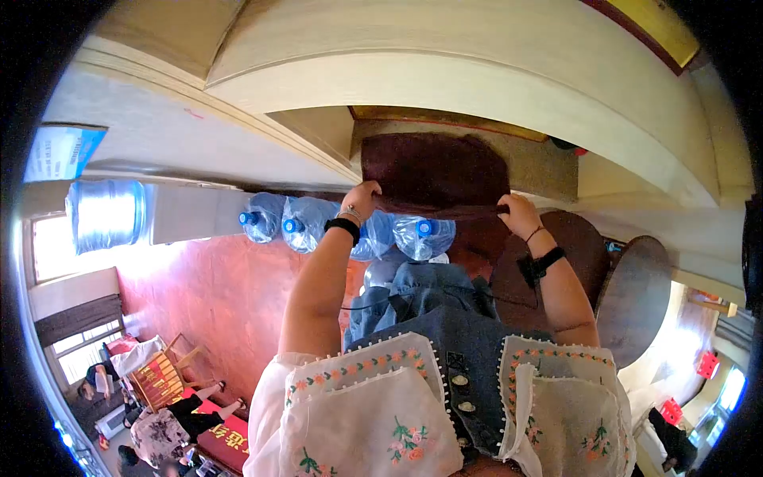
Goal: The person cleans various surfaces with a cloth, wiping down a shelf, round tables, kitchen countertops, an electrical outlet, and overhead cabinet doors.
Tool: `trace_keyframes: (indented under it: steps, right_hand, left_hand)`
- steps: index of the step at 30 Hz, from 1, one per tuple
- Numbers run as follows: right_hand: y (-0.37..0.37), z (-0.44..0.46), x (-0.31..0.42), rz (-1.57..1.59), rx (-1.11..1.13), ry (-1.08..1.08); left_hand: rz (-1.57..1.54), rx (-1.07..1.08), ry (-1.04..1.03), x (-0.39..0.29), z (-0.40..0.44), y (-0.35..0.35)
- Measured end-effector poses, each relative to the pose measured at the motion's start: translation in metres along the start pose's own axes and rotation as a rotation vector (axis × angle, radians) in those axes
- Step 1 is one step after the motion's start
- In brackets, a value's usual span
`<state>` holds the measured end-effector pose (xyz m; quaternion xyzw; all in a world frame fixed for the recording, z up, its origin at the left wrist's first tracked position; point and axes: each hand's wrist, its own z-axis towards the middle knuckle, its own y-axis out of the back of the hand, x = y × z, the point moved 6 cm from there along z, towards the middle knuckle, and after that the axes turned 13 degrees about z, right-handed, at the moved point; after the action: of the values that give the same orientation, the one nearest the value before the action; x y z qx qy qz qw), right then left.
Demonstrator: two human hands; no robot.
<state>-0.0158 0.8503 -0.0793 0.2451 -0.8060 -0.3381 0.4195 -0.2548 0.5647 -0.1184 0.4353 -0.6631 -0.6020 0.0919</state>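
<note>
At the shelf (548,171), I observe the left hand (362,199) and right hand (521,216) closed on a brown cloth (435,167) (one near corner each). The cloth spans between them, its far part over the shelf, bottles (308,225) nearby.

Water btls (318,220) w/ blue caps (293,226) stand nr wall (199,143).

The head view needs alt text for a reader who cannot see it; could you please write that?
A person's left-hand grip and right-hand grip hold a dark brown cloth between them at an open compartment. Below are several large blue-capped water bottles and a reddish floor.
</note>
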Motion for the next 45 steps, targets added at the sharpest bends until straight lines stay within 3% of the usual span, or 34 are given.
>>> trace_keyframes:
  steps: [9,12,14,15,19,24,28,31,35,37,39,40,41,45]
  right_hand:
    - [0.049,0.068,-0.017,0.393,-0.142,0.091]
    - [0.061,0.083,-0.007,0.308,-0.271,0.073]
    - [0.063,0.080,0.013,-0.067,-0.470,0.097]
    - [0.050,0.089,0.004,-0.023,-0.379,0.080]
    - [0.016,0.087,0.009,-0.066,-0.372,0.065]
    - [-0.005,0.099,0.003,-0.081,-0.471,0.083]
    - [-0.014,0.103,-0.002,-0.078,-0.448,-0.023]
    - [-0.009,0.093,-0.013,0.142,-0.548,-0.167]
    - [-0.009,0.092,-0.034,0.106,-0.678,-0.093]
    - [-0.005,0.098,-0.040,0.143,-0.653,-0.125]
    - [0.003,0.105,-0.038,0.185,-0.627,-0.149]
    - [0.006,0.108,-0.037,0.259,-0.495,-0.244]
    - [0.003,0.111,-0.037,0.332,-0.362,-0.337]
    - [-0.004,0.132,-0.031,0.694,-0.343,-0.253]
  left_hand:
    - [-0.007,-0.343,0.034,0.014,0.058,0.052]
    - [0.195,-0.314,0.193,0.008,0.079,0.059]
    - [0.207,-0.271,0.216,0.000,0.077,0.040]
    - [0.225,-0.228,0.232,-0.005,0.075,0.030]
    - [0.217,-0.110,0.220,-0.041,0.056,0.006]
    - [0.228,-0.162,0.286,-0.050,0.063,-0.003]
    - [0.274,-0.185,0.264,-0.062,0.073,-0.007]
    - [0.482,-0.120,0.078,-0.106,0.068,-0.016]
    - [0.475,-0.223,-0.089,-0.143,0.060,-0.048]
    - [0.369,-0.042,-0.061,-0.146,0.059,-0.060]
    - [0.370,-0.027,-0.049,-0.147,0.060,-0.060]
    - [0.366,-0.006,-0.047,-0.146,0.059,-0.062]
    - [0.339,-0.023,-0.067,-0.145,0.058,-0.062]
    - [0.149,-0.156,-0.040,-0.126,0.040,-0.052]
